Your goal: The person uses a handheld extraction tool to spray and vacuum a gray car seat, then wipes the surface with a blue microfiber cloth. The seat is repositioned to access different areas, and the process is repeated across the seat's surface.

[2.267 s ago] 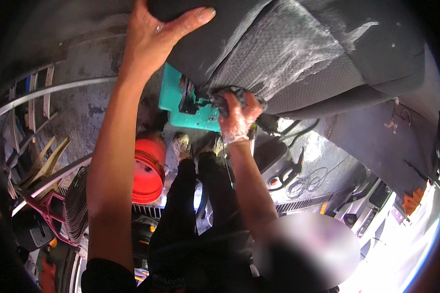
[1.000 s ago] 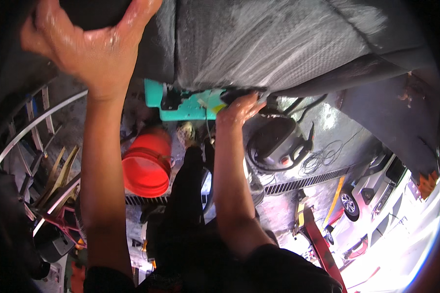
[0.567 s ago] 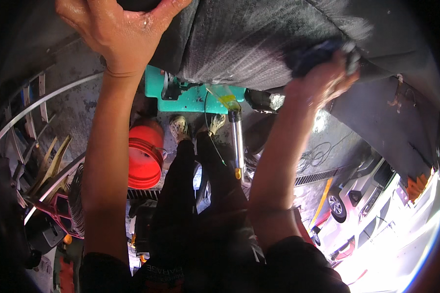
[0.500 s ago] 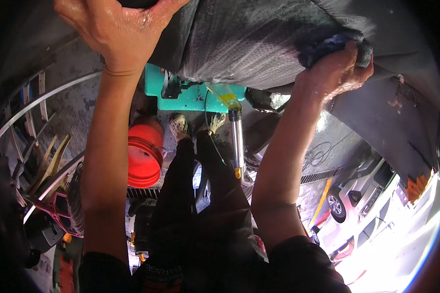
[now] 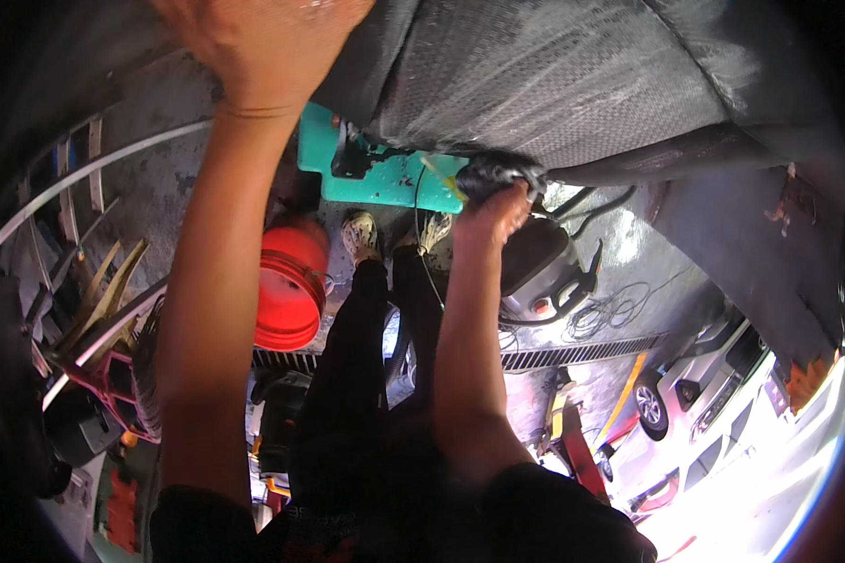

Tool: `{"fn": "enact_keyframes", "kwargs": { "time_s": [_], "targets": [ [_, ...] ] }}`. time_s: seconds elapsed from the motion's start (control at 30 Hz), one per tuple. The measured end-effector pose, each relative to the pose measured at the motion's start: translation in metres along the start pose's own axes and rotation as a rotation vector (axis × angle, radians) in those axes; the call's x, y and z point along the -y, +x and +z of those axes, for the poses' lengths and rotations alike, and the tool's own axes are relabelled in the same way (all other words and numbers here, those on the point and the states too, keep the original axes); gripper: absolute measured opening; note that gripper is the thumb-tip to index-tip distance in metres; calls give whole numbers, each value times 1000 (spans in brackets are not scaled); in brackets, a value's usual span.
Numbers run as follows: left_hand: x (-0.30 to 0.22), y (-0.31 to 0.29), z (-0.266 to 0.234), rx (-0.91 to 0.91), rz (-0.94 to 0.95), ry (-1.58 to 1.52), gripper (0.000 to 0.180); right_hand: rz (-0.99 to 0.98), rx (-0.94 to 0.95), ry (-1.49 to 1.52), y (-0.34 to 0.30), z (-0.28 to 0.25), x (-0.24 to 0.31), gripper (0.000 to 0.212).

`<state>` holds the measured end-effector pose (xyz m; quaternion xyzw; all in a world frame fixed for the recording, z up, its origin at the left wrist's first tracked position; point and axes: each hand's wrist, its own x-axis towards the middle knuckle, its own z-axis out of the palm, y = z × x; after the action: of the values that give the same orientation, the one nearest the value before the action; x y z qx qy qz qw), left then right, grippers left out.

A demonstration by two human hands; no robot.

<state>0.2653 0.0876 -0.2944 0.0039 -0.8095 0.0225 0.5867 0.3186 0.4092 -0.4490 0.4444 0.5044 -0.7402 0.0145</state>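
Note:
Dark, ribbed seat upholstery (image 5: 535, 84) fills the top of the view, its surface streaked pale and wet. My right hand (image 5: 502, 214) is closed around a dark, wet cloth (image 5: 493, 176) at the upholstery's lower edge. My left hand (image 5: 268, 42) is up at the top left beside the upholstery. Its fingers run out of the picture, so their hold is hidden. Part of a clear, yellowish nozzle (image 5: 441, 176) shows just left of the cloth.
A green plastic platform (image 5: 385, 188) lies below the upholstery, near my feet. An orange-red bucket (image 5: 291, 305) stands left of my legs. Right of my forearm are a grey-black machine (image 5: 545, 267) and a coiled cord (image 5: 615, 310) on the floor. A white car (image 5: 714, 385) is farther right.
My right hand has swept the cloth left and down across the upholstery to its lower edge. My left hand has shifted slightly right and higher in the view.

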Motion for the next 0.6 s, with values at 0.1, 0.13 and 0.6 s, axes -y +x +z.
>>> {"fn": "enact_keyframes", "kwargs": {
  "time_s": [0.1, 0.13, 0.6],
  "targets": [
    [-18, 4, -1, -10, -157, -98, 110, -39, 272, -100, -55, -14, 40, 54],
    [-23, 5, -7, 26, -199, -86, 108, -85, 286, -150, -69, -14, 46, 57],
    [-147, -157, -310, 718, -1818, -570, 47, -145, 897, -752, -98, -122, 33, 59]
  ]
}}
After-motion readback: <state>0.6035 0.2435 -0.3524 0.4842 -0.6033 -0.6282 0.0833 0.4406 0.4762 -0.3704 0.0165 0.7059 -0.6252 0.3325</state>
